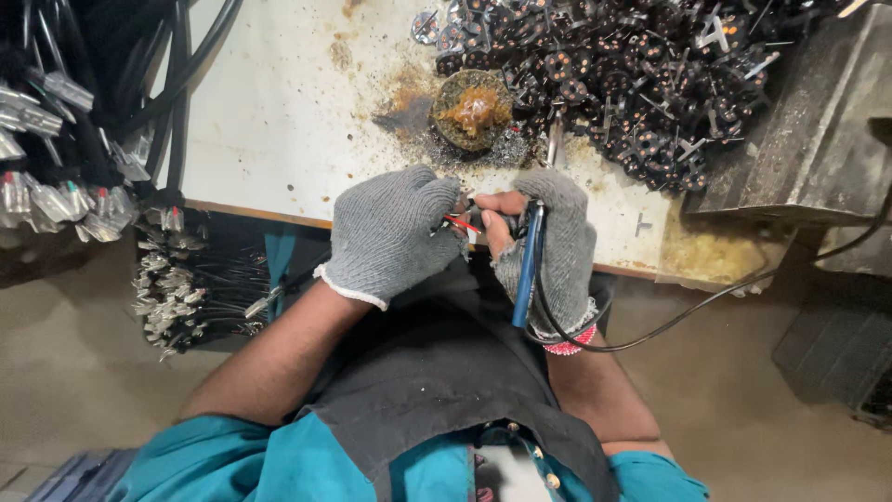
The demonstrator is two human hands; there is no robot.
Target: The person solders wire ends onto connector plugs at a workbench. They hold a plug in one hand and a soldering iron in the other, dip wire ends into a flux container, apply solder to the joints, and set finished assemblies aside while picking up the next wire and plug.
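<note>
My left hand (390, 232), in a grey knitted glove, pinches thin red and black wires (462, 223) at the front edge of the white bench (279, 112). My right hand (548, 246), in a fingerless grey glove, grips a blue-handled soldering iron (528, 265) whose black cord (706, 302) trails off to the right. The iron's tip meets the wire ends between the two hands; the exact joint is hidden by my fingers.
A round, rust-stained tin of brown flux (474, 110) sits just beyond my hands. A heap of small black plug parts (632, 74) fills the bench's back right. Bundled cables with metal terminals (74, 186) hang at left. A grey metal block (808, 130) stands at right.
</note>
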